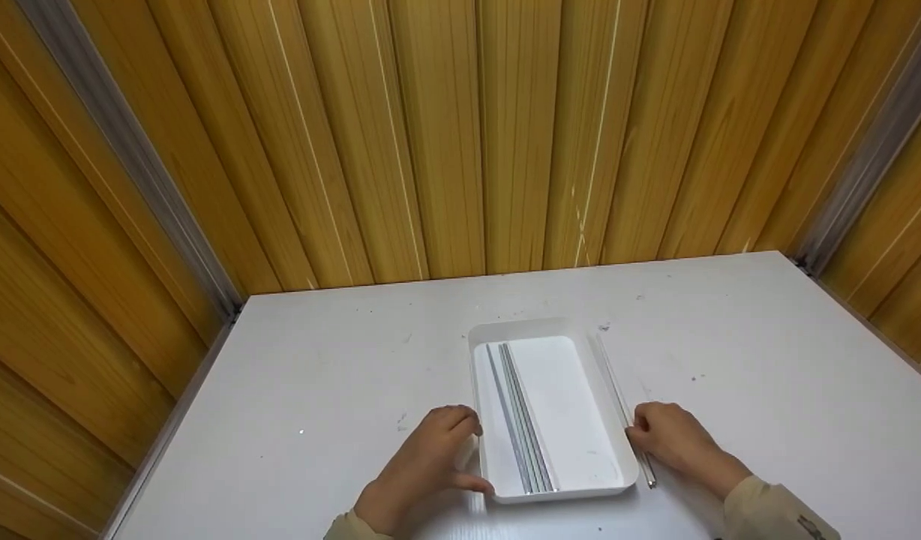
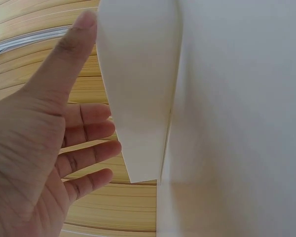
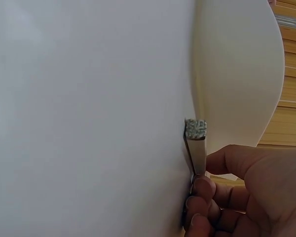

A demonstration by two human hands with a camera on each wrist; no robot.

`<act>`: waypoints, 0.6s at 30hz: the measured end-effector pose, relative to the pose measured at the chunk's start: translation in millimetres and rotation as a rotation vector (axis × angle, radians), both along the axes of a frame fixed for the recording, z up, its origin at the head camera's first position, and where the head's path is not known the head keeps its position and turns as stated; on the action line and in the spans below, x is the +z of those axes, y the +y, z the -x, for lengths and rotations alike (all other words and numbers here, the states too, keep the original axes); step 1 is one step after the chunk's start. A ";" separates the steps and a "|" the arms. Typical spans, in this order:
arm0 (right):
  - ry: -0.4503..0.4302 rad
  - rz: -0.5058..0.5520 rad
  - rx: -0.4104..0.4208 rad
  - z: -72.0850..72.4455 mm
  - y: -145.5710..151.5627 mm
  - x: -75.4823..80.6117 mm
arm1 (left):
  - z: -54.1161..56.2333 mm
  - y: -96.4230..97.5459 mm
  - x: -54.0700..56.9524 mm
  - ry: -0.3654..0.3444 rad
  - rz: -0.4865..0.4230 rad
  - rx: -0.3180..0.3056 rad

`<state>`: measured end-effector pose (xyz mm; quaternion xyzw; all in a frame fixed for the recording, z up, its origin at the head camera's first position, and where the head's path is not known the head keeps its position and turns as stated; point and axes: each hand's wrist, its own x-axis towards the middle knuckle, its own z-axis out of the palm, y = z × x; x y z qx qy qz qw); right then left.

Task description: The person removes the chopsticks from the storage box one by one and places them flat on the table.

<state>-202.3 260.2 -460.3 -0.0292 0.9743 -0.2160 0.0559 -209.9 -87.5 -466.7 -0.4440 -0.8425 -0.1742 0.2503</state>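
A shallow white tray (image 1: 573, 420) lies lengthwise on the table. Inside it, along the left side, several slim silver chopsticks (image 1: 514, 420) lie side by side. My left hand (image 1: 434, 450) is at the tray's near left corner, thumb by the front rim and fingers along the left wall; in the left wrist view the fingers are loosely extended. Just outside the right wall, my right hand (image 1: 674, 435) pinches another silver chopstick (image 1: 614, 382) that lies parallel to the tray. Its square, rough-textured end (image 3: 196, 129) points toward the right wrist camera.
The white table (image 1: 340, 360) carries small dark marks and scuffs. Wood-patterned panels (image 1: 445, 135) stand behind it and at both sides, joined by grey metal corner posts (image 1: 145, 165).
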 end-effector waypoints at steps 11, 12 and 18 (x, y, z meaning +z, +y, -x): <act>-0.010 -0.016 -0.021 -0.2 -1.1 2.1 | -1.2 0.0 1.3 -0.009 0.009 0.008; -0.013 -0.020 -0.022 -0.3 -1.1 2.6 | -1.4 -0.1 1.3 -0.012 0.010 0.010; -0.033 -0.032 -0.028 -1.0 0.7 7.3 | -1.5 -0.8 1.3 -0.026 0.015 0.014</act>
